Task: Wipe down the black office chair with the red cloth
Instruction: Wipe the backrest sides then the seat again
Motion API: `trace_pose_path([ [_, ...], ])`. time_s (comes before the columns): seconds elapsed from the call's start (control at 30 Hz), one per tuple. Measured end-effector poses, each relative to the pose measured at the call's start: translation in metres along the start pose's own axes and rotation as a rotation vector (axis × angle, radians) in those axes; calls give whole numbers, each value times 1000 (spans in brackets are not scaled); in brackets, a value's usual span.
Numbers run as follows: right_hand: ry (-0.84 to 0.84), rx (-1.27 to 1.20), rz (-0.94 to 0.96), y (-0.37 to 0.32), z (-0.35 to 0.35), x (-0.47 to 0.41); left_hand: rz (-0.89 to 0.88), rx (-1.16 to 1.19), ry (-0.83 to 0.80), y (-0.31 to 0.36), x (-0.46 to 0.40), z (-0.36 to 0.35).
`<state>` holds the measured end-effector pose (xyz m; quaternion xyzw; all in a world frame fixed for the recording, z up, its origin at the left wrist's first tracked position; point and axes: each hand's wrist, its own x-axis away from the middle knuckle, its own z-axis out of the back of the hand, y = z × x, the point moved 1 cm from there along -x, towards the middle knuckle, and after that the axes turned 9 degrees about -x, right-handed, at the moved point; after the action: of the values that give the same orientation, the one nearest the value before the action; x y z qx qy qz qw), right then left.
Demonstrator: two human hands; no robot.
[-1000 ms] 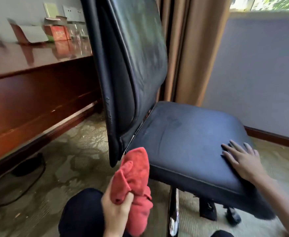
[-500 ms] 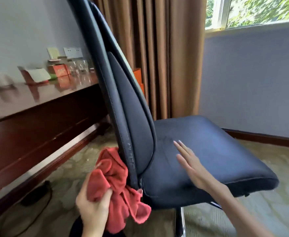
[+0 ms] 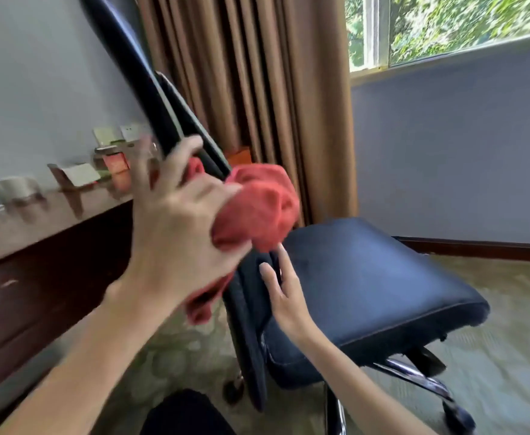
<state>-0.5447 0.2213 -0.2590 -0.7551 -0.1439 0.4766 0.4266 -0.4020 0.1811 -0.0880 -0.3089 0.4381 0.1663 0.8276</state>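
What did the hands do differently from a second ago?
The left hand lifted the red cloth from beside the seat up onto the chair back. The right hand slid from the seat's front corner to its rear, by the back. The cloth stayed gripped.

Brown curtain (image 3: 257, 89), window (image 3: 445, 23), wooden desk (image 3: 37, 246), patterned carpet (image 3: 508, 324).

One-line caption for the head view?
Left hand presses red cloth against chair backrest; right hand open near the seat.
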Motion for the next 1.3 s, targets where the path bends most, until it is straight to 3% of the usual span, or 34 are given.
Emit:
trace_pose_path([
  [0.07,-55,108,-114,0,0,8,-199,29,-111,45,56,-24],
  [0.13,-66,-5,-176,5,3,7,-273,40,-102,52,93,-39],
  [0.23,-141,34,-79,4,15,-1,-223,-41,90,11,56,-22],
  [0.3,-231,96,-142,18,27,-5,-93,-64,260,-15,7,-2],
  [0.4,-266,613,-223,55,65,-2,130,-161,352,-56,-67,16],
  [0.47,-237,1006,-331,86,93,12,271,-198,294,-62,-90,16],
  [0.53,-224,1253,-352,103,109,21,264,-347,195,-44,-78,-1],
  [0.6,-212,1320,-388,116,111,25,84,-422,112,-14,-38,-37],
  [0.67,-217,1362,-427,117,103,23,-16,-321,33,15,14,-78],
  [0.83,-208,1414,-405,120,94,25,66,-48,-129,49,103,-124],
  [0.9,-199,1411,-403,122,94,24,183,76,-5,29,82,-112],
  [0.97,-188,1420,-405,123,93,23,337,144,238,0,28,-86],
  [1.1,-193,1442,-394,124,94,25,645,94,671,-44,-74,-52],
  [1.17,-185,1443,-368,123,97,25,660,73,678,-37,-85,-58],
  [1.3,-172,1410,-337,120,99,25,503,92,483,12,-30,-89],
])
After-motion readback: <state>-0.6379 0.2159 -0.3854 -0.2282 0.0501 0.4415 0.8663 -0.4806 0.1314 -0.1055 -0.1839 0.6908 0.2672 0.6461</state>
